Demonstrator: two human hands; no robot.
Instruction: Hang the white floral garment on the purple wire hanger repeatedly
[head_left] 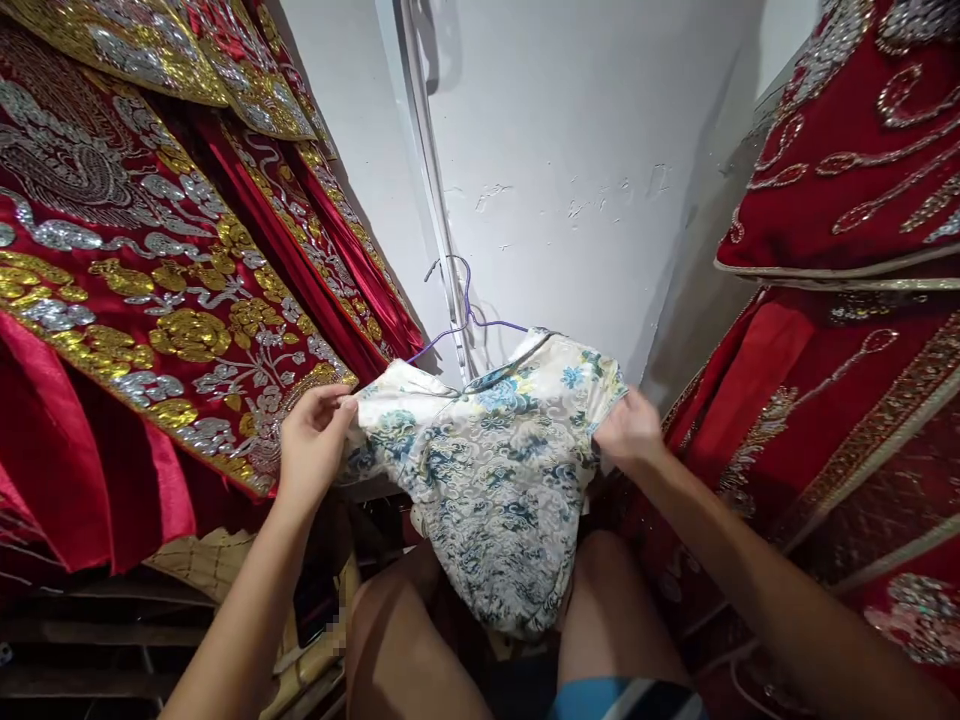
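Observation:
A white short-sleeved top (495,480) with blue floral and wave patterning hangs in front of me on a thin purple hanger (469,300). My left hand (315,430) pinches the edge of the sleeve on the left side, thumb against fingers. On the other side, my right hand (634,430) is closed on the opposite sleeve's hem, slightly blurred. Between the two hands the shoulders are spread wide. The hanger's hook stands above the collar, by a narrow metal strip (424,130). The top's lower end falls between my knees.
Red garments (187,280) with gold and silver embroidery hang close on the left. More beaded red garments (855,200) hang on the right. A pale wall (570,130) with peeling marks stands ahead. Slatted wooden pieces (97,640) lie low at the left.

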